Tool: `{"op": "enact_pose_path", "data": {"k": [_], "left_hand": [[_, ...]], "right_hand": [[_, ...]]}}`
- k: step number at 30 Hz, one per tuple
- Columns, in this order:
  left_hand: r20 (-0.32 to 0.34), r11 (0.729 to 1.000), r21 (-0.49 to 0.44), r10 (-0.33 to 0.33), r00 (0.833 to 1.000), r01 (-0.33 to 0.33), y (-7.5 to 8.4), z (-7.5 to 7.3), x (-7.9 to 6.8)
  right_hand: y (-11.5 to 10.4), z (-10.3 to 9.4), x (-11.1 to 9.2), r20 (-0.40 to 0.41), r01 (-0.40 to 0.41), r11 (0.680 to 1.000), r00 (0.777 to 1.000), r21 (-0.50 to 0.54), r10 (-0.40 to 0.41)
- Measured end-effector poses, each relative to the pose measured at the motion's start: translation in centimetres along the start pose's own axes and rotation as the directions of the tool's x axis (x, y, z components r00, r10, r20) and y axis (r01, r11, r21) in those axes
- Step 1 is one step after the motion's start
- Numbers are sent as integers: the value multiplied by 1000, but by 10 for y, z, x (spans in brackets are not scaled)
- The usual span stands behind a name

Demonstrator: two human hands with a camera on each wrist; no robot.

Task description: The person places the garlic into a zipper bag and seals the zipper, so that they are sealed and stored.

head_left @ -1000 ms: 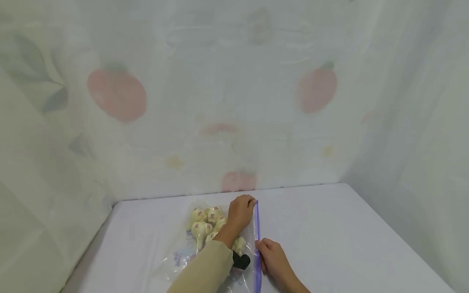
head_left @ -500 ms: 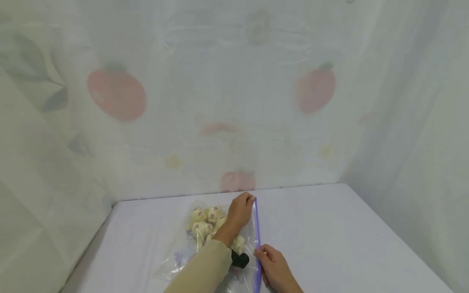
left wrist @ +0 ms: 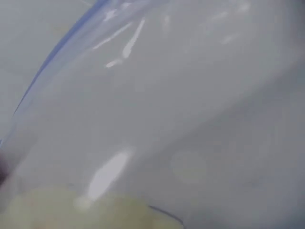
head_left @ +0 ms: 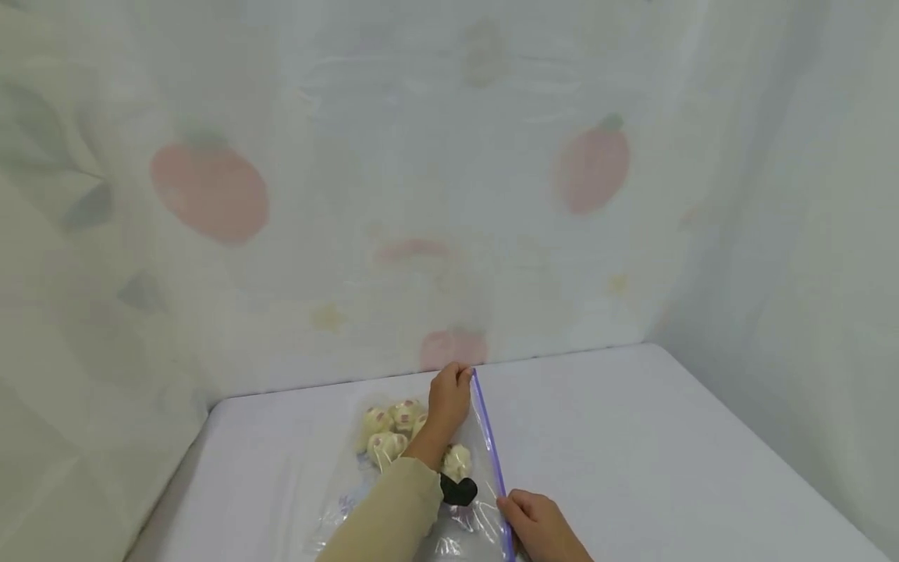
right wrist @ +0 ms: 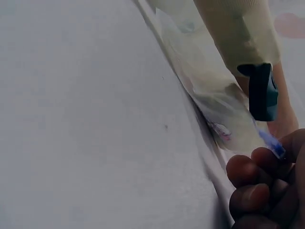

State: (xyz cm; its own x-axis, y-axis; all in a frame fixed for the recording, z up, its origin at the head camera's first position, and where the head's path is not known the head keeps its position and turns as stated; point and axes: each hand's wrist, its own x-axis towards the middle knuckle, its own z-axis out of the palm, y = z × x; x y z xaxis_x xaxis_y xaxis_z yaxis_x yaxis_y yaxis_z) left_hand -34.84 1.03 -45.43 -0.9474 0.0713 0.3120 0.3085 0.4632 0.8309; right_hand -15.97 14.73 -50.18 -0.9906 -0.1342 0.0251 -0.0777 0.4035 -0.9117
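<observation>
A clear zip bag [head_left: 467,538] with a purple zip strip [head_left: 489,441] lies on the white table. Several pale, garlic-like bulbs [head_left: 386,446] with pinkish marks are inside it. My left hand [head_left: 449,398] reaches over the bag and pinches the far end of the strip. Toward the near end, my right hand [head_left: 542,527] pinches the same strip between thumb and fingers. The right wrist view shows the curled fingers [right wrist: 248,198] at the strip's end. In the left wrist view, clear film [left wrist: 143,109] fills most of the picture; the left hand's grip is hardly visible there.
A dark wrist device [head_left: 459,491] on my left wrist hangs over the bag. Behind the white tabletop [head_left: 632,453] stands a pale curtain [head_left: 421,156] with faded fruit prints. More curtain encloses both sides.
My left hand has shifted left and slightly away, taking the strip's far end along. The right hand has come down nearer to me. The strip now slants more, and the view has turned slightly.
</observation>
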Motion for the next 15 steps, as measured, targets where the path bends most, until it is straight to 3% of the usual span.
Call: {"op": "enact_pose_path", "data": {"k": [5,8,13,15], "left_hand": [[-57,1000,-18,11,998,-12,0,-9,5],[-28,1000,-24,1,1000,-2,5,-8,3],[29,1000,25,10,1000,-10,20,-12,2],[58,999,42,29,998,-31,26,-17,3]], "right_hand": [[-2,2,-11,6,-16,999,1000,-51,16],[1,-2,-16,3,-4,997,1000,-80,4],[6,-19,-9,122,18,998,992,-56,-11],[5,-29,-2,135,26,998,991,-61,-17]]}}
